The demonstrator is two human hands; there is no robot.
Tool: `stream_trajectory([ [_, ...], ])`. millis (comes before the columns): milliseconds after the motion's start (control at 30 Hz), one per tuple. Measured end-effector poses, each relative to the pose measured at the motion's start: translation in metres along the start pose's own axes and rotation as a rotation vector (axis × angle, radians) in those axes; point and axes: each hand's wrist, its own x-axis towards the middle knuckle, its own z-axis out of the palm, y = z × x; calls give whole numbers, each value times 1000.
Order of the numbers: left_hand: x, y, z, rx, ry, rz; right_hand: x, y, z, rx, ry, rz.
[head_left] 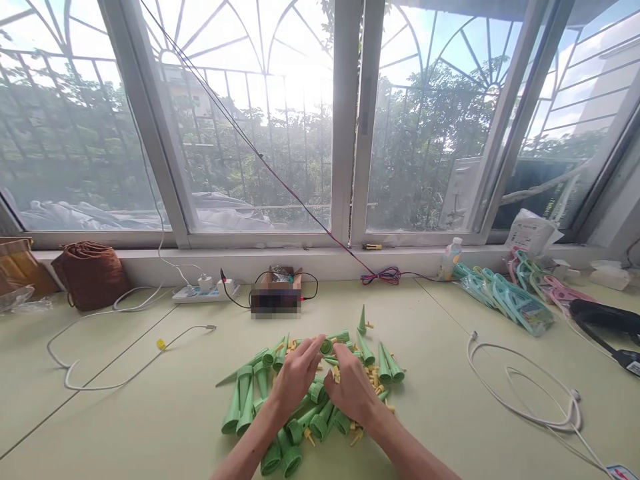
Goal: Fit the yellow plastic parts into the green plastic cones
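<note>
Between the left hand (299, 367) and right hand (351, 385), a green plastic spike (327, 347) has its round end facing back; I can't tell if either grips it.

Both hands (299, 367) (351, 385) angle inward, near each other, backs upward.

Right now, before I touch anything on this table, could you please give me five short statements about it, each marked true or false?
1. The left hand and right hand are among the green plastic cones. True.
2. All the green plastic cones stand upright. False: many lie on their sides.
3. The small fittings are blue. False: the small fittings are yellow.
4. The brown cloth bag stands left of the white power strip. True.
5. The bottle is left of both hands. False: the bottle is to their right.
</note>
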Motion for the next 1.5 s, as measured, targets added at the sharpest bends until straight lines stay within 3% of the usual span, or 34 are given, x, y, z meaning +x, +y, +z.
stream_trajectory([
  [300, -1, 8, 7, -67, 69, -138, -3, 3, 5, 43, -23, 3],
  [567, 0, 17, 9, -391, 77, -464, -4, 6, 6, 63, -28, 30],
  [867, 6, 24, 12, -729, 170, -697, -4, 6, 6, 74, -22, 6],
  [1167, 10, 21, 13, -933, 198, -784, -4, 6, 6, 75, -58, -3],
  [1500, 11, 19, 6, -1059, 125, -862, -8, 15, 13, 92, -94, 27],
])
